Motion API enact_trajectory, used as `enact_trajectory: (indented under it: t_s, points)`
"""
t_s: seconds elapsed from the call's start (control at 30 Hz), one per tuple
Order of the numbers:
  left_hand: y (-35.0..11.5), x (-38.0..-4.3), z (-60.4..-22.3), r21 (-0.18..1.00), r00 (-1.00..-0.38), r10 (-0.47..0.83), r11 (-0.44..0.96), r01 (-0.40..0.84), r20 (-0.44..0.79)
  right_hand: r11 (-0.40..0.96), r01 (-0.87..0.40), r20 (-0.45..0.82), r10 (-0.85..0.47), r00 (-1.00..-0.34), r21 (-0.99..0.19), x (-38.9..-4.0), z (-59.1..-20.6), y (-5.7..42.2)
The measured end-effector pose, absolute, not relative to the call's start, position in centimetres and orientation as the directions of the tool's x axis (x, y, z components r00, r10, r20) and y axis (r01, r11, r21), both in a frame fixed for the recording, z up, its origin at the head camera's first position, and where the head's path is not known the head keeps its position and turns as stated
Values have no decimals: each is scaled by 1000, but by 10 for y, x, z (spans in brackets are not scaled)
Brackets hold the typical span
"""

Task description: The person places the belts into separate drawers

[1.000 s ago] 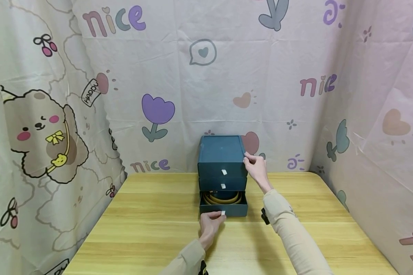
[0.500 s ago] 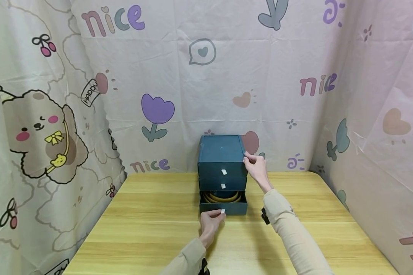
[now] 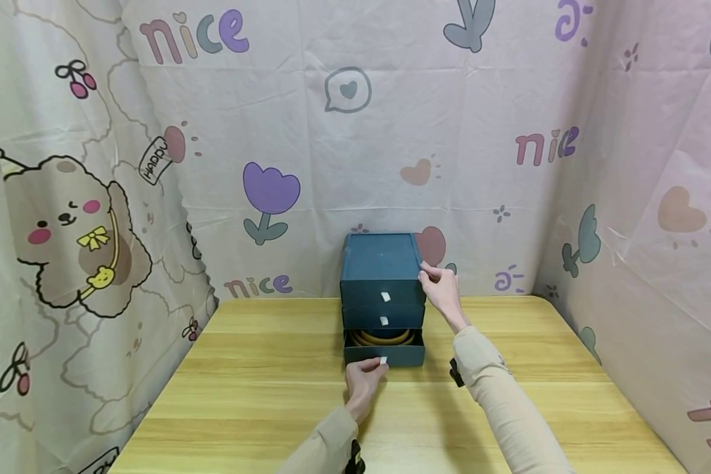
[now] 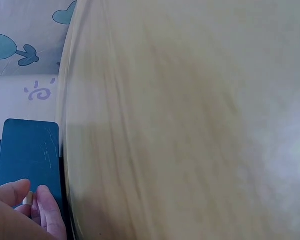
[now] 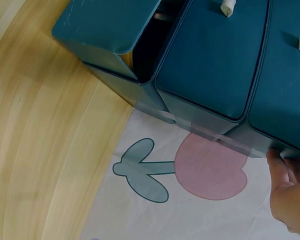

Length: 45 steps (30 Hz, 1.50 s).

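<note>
A dark blue three-drawer box stands at the back of the table, its bottom drawer partly pulled out. Yellow-brown curved bands lie inside that drawer; their kind is unclear. With thumb and fingers, my left hand pinches the small pale pull tab on the drawer's front. The left wrist view shows the fingers around the pull tab. My right hand grips the box's top right edge near the front corner. In the right wrist view its fingers press on the box's side.
The two upper drawers are closed, each with a pale tab on its front. Printed cloth hangs behind the box and along both sides. The wooden table extends to the left, right and front of the box.
The bottom drawer has slid a little further into the box, and my left hand has moved forward with it. My right hand has stayed at the top right edge.
</note>
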<state>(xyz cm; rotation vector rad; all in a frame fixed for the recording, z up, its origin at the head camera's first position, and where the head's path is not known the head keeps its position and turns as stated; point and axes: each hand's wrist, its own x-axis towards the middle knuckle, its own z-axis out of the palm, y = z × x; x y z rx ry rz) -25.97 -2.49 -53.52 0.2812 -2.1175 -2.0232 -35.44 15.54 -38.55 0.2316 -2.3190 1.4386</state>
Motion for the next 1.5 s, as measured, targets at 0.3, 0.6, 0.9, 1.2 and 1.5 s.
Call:
enact_trajectory:
  t_s: [0.3, 0.6, 0.9, 1.2, 1.5]
  points:
    - [-24, -265, -537, 999, -955, -296, 37, -13, -2, 453, -340, 410, 63, -910, -824, -353, -385, 154]
    - [-23, -267, -535, 1000, -956, -292, 14, 0, 5, 464, -339, 416, 71, -907, -818, -353, -385, 154]
    - [-22, -274, -536, 999, -949, -315, 31, -11, -1, 444, -341, 413, 75, -908, -829, -353, -385, 153]
    - [-20, -280, -536, 1000, -946, -323, 16, -6, -1, 457, -334, 414, 85, -906, -824, -354, -386, 153]
    - [-19, -282, -535, 1000, -945, -326, 7, 3, 5, 462, -332, 416, 90, -905, -822, -354, -385, 154]
